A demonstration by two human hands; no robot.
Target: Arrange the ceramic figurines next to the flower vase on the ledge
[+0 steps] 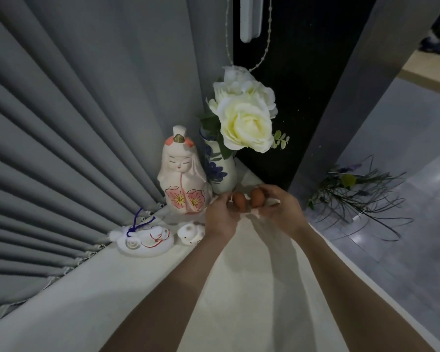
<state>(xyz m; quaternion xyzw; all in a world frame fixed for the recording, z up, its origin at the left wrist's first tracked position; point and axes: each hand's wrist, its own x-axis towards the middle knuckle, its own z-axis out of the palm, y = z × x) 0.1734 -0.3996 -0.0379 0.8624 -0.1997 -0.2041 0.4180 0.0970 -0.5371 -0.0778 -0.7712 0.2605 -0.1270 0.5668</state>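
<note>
Each hand holds one small orange figure just in front of the flower vase (220,171) on the ledge (142,273). The left hand (221,214) pinches the left orange figure (239,199). The right hand (280,208) pinches the right orange figure (257,198). A tall doll (182,174) stands touching the vase's left side.

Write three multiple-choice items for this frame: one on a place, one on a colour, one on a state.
1. The doll figurine stands where?
A. against the vase's left side
B. right of the vase
C. on the floor

2. What colour are the two small pieces held in the fingers?
A. blue
B. orange-brown
C. green

3. What is the left hand doing?
A. lying flat
B. pinching a piece
C. gripping the curtain

Key: A, it meets the vase on that side; B, both pieces look orange-brown; B, the right hand pinches the other.
</note>
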